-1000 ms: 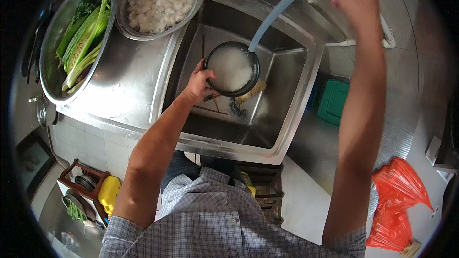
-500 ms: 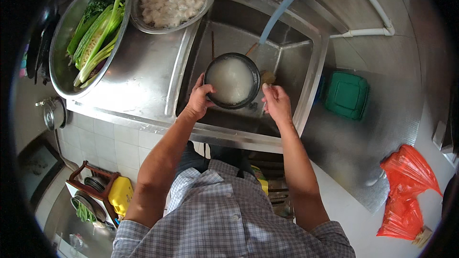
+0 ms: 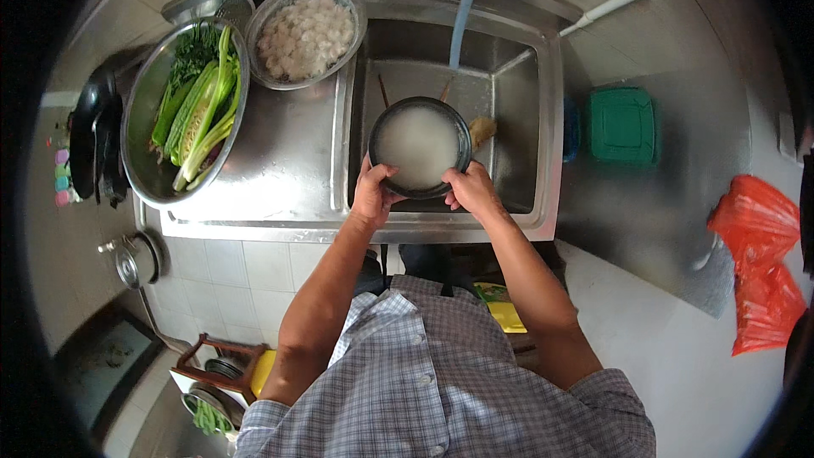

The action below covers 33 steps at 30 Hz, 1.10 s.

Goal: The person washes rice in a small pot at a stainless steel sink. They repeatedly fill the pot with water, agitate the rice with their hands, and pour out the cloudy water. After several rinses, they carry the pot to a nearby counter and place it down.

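A round black pot (image 3: 420, 192) full of cloudy whitish water (image 3: 415, 146) is held over the sink basin (image 3: 515, 123). My left hand (image 3: 374, 192) grips its near left rim, thumb on top and fingers curled beneath. On the near right rim, my right hand (image 3: 472, 187) grips the pot in the same way. Whatever lies under the cloudy water is hidden. Beyond the pot, two thin brown sticks show in the basin, and a tan scrubber-like lump (image 3: 482, 131) sits just to its right.
A blue hose (image 3: 467, 13) hangs into the sink from behind. On the left drainboard stand a metal bowl of green vegetables (image 3: 132, 131) and a bowl of pale pieces in water (image 3: 359, 30). At right are a green plastic basin (image 3: 623, 125) and a red plastic bag (image 3: 761, 259).
My right hand, which was apart from the pot by the scrubber-like lump, now grips the pot's right rim. My left hand keeps its hold. The whole view has shifted.
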### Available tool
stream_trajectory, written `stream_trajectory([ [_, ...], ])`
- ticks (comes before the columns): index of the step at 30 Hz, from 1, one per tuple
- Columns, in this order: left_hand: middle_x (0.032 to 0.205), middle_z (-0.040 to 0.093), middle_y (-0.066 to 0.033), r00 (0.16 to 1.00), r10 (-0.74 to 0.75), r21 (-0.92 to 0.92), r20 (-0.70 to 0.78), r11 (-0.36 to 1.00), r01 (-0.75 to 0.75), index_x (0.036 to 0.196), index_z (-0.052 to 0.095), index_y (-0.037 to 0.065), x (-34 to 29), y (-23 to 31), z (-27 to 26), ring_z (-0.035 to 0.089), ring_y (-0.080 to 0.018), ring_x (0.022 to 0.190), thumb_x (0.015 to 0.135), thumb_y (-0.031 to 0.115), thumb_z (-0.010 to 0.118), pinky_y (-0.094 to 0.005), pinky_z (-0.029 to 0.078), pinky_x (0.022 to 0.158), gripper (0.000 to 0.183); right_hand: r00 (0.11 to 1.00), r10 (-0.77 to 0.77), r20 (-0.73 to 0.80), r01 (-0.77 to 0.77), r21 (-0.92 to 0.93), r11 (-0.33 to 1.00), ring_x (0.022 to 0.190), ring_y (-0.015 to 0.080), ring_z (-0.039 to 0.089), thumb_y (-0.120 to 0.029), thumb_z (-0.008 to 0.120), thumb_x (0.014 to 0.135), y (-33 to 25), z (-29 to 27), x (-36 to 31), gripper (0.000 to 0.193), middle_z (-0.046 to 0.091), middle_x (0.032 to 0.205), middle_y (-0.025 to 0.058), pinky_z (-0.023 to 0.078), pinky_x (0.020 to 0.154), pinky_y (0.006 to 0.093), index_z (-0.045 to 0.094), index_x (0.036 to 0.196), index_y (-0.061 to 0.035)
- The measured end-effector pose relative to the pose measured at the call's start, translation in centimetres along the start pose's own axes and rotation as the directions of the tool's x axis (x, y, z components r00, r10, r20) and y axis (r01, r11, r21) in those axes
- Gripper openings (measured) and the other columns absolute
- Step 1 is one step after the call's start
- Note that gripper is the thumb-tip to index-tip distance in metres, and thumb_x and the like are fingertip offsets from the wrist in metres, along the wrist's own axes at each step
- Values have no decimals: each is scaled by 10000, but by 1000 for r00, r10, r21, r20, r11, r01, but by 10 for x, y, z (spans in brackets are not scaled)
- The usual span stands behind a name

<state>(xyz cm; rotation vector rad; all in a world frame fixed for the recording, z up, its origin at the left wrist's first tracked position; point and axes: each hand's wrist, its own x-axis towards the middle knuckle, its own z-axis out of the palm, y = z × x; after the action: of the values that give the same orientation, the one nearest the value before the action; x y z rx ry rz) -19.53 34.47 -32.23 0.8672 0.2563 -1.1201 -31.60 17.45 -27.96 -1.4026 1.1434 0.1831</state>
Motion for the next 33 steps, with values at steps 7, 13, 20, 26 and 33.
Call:
stream_trajectory([
  [7,1349,605,-132,999,28,231,-15,973,-24,1413,503,95,-25,33,-4,612,-316,1242,933,462,638,-550,582,946,619,997,-73,41,69,78,995,525,169,627,-130,634,873,-19,15,-16,220,650,745,105,515,425,308,641,1002,49],
  [13,1407,587,-186,990,-93,252,105,966,64,1459,487,39,-40,75,4,615,-350,1254,953,606,593,-565,589,940,766,990,-107,92,112,-50,992,516,182,653,-175,638,880,-37,6,-24,260,656,698,118,532,417,314,637,908,83],
  [20,1362,601,-185,996,-12,222,92,975,-9,1429,501,31,-61,71,10,648,-362,1186,951,616,605,-555,605,915,762,966,-161,203,237,-441,866,671,191,695,-300,719,913,-88,-21,-53,330,699,828,121,575,575,341,692,963,25],
  [26,1316,625,-163,999,26,187,23,982,-29,1389,529,54,-70,72,15,667,-328,1154,948,628,602,-513,628,852,728,595,-677,432,739,-626,250,1021,390,685,-78,603,882,-123,-13,-82,301,694,1134,190,539,926,452,720,1150,-4],
  [33,1378,621,-164,995,13,224,103,974,-36,1464,497,64,-82,81,20,657,-328,1212,1000,637,498,-540,610,922,737,730,-222,646,683,-693,231,1084,428,680,-45,578,784,-132,34,-85,316,720,1106,259,530,919,512,752,1046,-10],
])
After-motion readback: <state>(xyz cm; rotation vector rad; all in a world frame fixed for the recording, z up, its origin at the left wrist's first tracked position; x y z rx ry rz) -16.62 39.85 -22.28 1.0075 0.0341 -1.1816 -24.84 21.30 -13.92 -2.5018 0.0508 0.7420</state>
